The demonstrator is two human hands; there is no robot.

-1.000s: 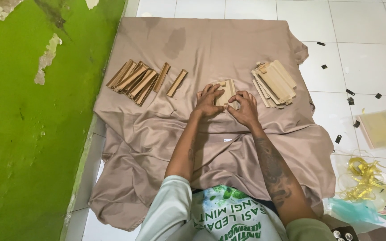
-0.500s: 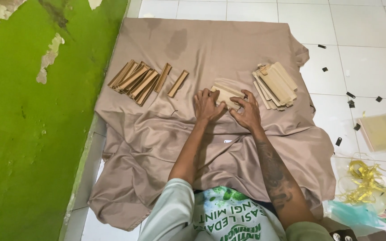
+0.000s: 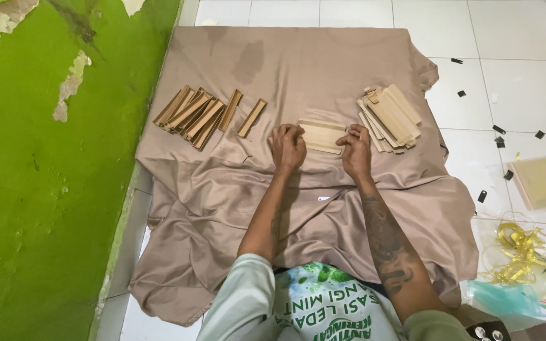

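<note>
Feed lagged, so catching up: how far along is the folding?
Done: a dozen or so folded boxes lie left on the cloth. In hand: the left hand and right hand press one flat piece. Left: the flat stack at right.

peeling green wall (image 3: 39, 189) at left, white tiled floor (image 3: 513, 38), even light

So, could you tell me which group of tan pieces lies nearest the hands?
The flat tan piece, alone between both piles; left hand and right hand touch its ends.
</note>
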